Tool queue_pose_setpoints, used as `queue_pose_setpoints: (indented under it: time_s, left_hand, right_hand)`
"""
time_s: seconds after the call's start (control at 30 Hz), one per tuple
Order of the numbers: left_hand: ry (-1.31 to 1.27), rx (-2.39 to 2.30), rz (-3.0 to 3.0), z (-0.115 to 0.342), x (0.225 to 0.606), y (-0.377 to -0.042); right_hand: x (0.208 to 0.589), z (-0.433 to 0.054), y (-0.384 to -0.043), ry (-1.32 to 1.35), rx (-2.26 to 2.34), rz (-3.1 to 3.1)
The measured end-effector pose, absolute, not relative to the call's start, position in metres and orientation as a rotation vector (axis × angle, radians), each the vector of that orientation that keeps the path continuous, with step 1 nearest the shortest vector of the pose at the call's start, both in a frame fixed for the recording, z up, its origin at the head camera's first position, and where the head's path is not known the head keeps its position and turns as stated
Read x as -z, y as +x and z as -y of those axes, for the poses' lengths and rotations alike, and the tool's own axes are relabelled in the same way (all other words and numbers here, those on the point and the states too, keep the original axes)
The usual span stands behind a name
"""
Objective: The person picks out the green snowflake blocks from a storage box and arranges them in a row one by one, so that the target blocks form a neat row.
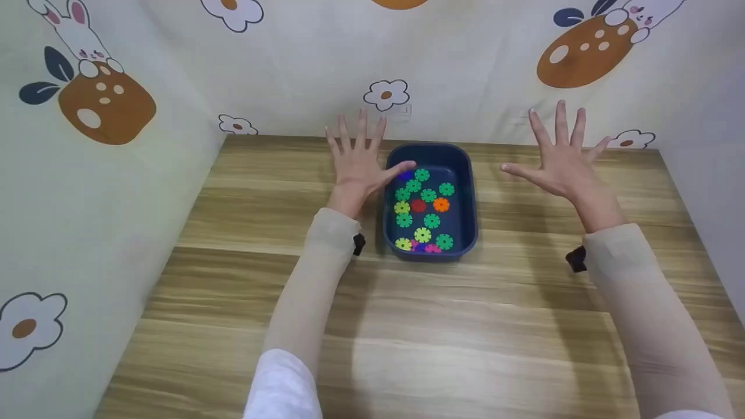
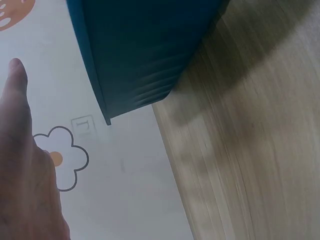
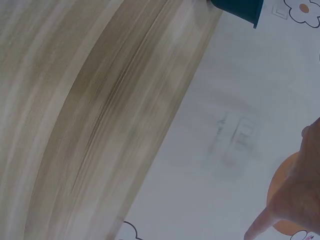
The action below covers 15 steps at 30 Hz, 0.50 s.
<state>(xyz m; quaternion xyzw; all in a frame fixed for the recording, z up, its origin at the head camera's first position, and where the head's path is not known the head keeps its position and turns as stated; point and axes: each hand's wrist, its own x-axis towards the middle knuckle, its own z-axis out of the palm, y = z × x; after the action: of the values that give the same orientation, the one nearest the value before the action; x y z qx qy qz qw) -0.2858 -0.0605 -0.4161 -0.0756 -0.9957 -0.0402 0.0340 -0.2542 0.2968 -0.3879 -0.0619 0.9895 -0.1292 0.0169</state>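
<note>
A dark blue plastic bin (image 1: pixel 472 233) stands on the wooden table near its back edge. Inside lie several notched plastic discs, such as a green disc (image 1: pixel 432 221), an orange disc (image 1: pixel 441 204) and a red disc (image 1: pixel 418 206). My left hand (image 1: pixel 358 166) is raised at the bin's left side, fingers spread, its thumb overlapping the bin's rim in the head view. To the right of the bin, my right hand (image 1: pixel 564 166) is held up with fingers spread and holds nothing. The left wrist view shows the bin's outer wall (image 2: pixel 135 50) close by.
The wooden table (image 1: pixel 419 337) runs up to a patterned cloth wall (image 1: pixel 302 70) at the back, with another patterned wall (image 1: pixel 116 203) on the left. A pale wall (image 1: pixel 710 192) borders the right. A dark wrist camera (image 1: pixel 576 259) sits below the right sleeve.
</note>
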Motion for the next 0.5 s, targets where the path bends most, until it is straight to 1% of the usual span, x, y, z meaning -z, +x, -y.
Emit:
queue_pose_setpoints:
  time_s: [0.5]
  left_hand:
    - [-0.251,0.107,3.049,0.0615,0.4186,-0.2821]
  right_hand:
    - [0.3906,-0.2864,-0.2569,-0.213,0.425,-3.081]
